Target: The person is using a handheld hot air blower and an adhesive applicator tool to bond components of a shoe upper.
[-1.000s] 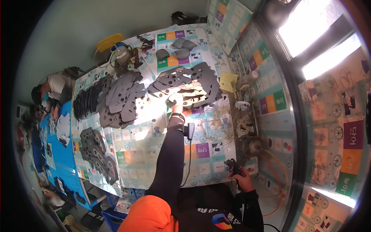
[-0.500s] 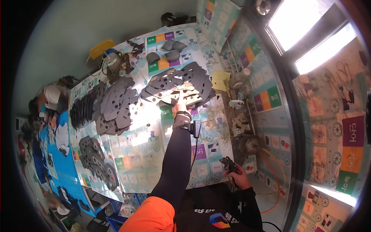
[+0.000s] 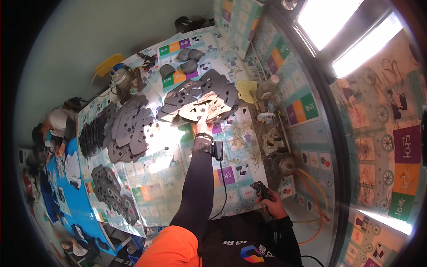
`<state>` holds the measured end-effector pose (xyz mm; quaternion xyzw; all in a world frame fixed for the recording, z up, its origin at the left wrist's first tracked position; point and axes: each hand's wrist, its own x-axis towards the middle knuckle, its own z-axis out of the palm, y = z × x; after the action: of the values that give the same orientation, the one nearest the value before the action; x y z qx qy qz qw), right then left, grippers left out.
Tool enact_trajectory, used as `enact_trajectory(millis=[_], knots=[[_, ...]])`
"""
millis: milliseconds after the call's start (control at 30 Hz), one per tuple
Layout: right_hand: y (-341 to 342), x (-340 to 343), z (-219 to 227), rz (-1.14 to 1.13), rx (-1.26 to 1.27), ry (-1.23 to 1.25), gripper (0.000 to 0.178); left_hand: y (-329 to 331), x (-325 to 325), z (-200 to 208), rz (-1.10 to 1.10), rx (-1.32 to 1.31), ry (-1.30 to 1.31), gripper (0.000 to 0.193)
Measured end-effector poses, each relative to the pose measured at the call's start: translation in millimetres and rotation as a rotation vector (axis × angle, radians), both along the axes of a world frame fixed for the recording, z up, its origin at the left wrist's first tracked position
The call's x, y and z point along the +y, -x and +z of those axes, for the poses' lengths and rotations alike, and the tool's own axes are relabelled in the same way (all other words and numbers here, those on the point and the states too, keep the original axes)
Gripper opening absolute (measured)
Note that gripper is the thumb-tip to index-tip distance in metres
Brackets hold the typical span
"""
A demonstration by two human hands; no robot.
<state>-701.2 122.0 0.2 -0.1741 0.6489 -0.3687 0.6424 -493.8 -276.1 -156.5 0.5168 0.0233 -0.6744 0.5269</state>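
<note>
My left hand [image 3: 201, 126] reaches forward to the near edge of a pile of flat grey pieces with oval holes [image 3: 215, 84]. Its fingers are closed on the edge of one sunlit grey piece [image 3: 192, 112], whose front rim lies over the pile. Strong glare hides part of the fingertips. Low on the right, my right hand [image 3: 275, 206] is wrapped round a black pistol-shaped spray gun [image 3: 261, 190], held close to the table's front edge.
More holed grey pieces [image 3: 129, 129] lie left, beside a dark row [image 3: 93, 133] and a smaller stack [image 3: 113, 193]. Curved grey pads [image 3: 189, 66] lie behind. A grimy bottle [image 3: 268, 86] and an orange hose [image 3: 321, 204] are right. Another person [image 3: 60, 127] works far left.
My left hand has closed on a grey piece and drawn its front edge slightly left and toward me. My right hand keeps the spray gun in nearly the same place. The view has shifted slightly.
</note>
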Motion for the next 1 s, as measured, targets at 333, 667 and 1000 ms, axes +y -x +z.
enact_trajectory(millis=[333,667,1000], knots=[[0.7,-15.5,-7.3,0.040,-0.083,0.081,0.032,-149.4,192.7,67.0,-0.485,-0.750,0.143,0.064],[-9.6,-26.3,-8.5,-0.002,-0.040,-0.064,0.039,-159.7,-126.2,101.6,-0.824,-1.478,-0.165,0.115],[-2.7,-33.5,-14.8,-0.083,0.020,-0.096,0.033,-172.1,-172.4,8.3,-0.785,-1.552,-0.217,0.108]])
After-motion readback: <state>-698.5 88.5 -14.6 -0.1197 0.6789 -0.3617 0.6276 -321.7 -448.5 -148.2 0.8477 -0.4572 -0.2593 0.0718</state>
